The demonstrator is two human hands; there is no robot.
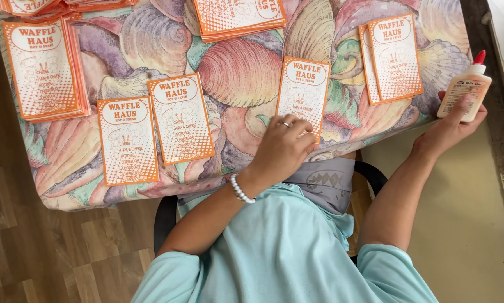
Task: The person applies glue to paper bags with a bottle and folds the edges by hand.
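The left hand [283, 147] rests with curled fingers on the lower edge of one orange-and-white card [303, 92]. The right hand [451, 126] is wrapped around a white glue bottle [464, 94] with a red cap, held off the bench [241, 73] edge; tipped, it might drip. Beyond lie two single cards [156, 132], a pair, and three stacks.

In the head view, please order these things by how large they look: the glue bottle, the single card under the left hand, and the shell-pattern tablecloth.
1. Tablecloth, far the largest.
2. Card under the left hand.
3. Glue bottle in the right hand, smaller than the card, though partly covered.
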